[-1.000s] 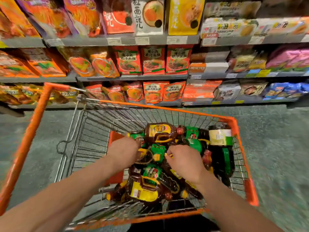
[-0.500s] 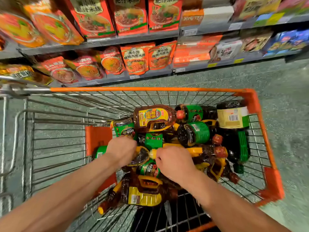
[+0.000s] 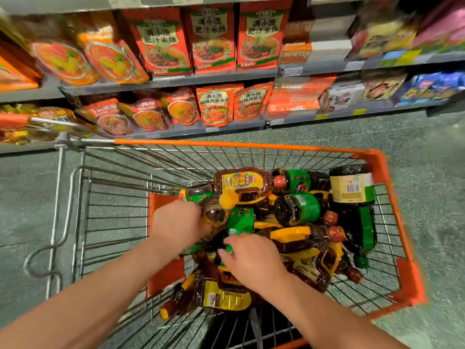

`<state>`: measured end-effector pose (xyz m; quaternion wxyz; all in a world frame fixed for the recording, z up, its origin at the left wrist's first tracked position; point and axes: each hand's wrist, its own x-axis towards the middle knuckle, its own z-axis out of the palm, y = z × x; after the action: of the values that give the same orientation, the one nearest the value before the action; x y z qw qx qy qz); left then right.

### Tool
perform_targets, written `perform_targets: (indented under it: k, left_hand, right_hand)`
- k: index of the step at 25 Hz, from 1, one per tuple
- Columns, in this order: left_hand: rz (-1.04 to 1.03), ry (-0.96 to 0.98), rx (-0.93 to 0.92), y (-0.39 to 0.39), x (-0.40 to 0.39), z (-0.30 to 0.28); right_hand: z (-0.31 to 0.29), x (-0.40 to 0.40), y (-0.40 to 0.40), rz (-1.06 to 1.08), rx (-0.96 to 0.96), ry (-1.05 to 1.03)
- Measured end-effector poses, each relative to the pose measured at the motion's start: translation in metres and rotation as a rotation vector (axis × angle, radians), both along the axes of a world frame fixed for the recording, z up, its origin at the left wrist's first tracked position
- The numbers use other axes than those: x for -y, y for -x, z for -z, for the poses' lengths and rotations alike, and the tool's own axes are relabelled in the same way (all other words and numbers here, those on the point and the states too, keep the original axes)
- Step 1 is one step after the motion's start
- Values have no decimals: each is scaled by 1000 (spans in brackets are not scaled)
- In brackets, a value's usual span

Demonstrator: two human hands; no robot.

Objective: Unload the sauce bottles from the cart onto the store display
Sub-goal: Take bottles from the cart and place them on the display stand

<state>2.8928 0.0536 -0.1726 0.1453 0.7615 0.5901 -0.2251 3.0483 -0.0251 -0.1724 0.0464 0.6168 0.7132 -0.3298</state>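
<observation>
A: Head camera, what's there?
B: A wire cart [image 3: 385,172] with an orange rim, on the floor beside shelves of red noodle packets [image 3: 214,39]. Sauce bottles [image 3: 299,210] lie piled in its basket.
A: And the hands?
B: The left hand [image 3: 176,222] curls its fingers round a dark bottle [image 3: 216,215] at the pile's left edge. The right hand [image 3: 251,258] is curled over a green-labelled bottle [image 3: 240,222] mid-pile, thumb against the label; whether it truly grips, I cannot tell.
</observation>
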Motion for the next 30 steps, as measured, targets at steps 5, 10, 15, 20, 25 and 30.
perform_targets:
  k: [5, 10, 15, 20, 25, 30]
  left_hand:
    - [-233, -152, 309, -20, 19, -75]
    - [-299, -286, 698, -46, 45, -145]
    - [-222, -431, 692, -62, 89, -209]
    - [-492, -682, 620, -54, 146, -259]
    - [-764, -811, 673, -56, 229, -289]
    - [-908, -814, 598, -55, 332, -306]
  right_hand:
    - [-62, -6, 15, 207, -141, -69]
    - [-125, 10, -5, 581, -481, -163]
    - [-179, 33, -34, 543, -647, -296]
    - [-216, 58, -64, 174, -587, -361]
    - [-245, 90, -82, -210, -605, -398]
    - [-270, 142, -61, -641, -622, -392]
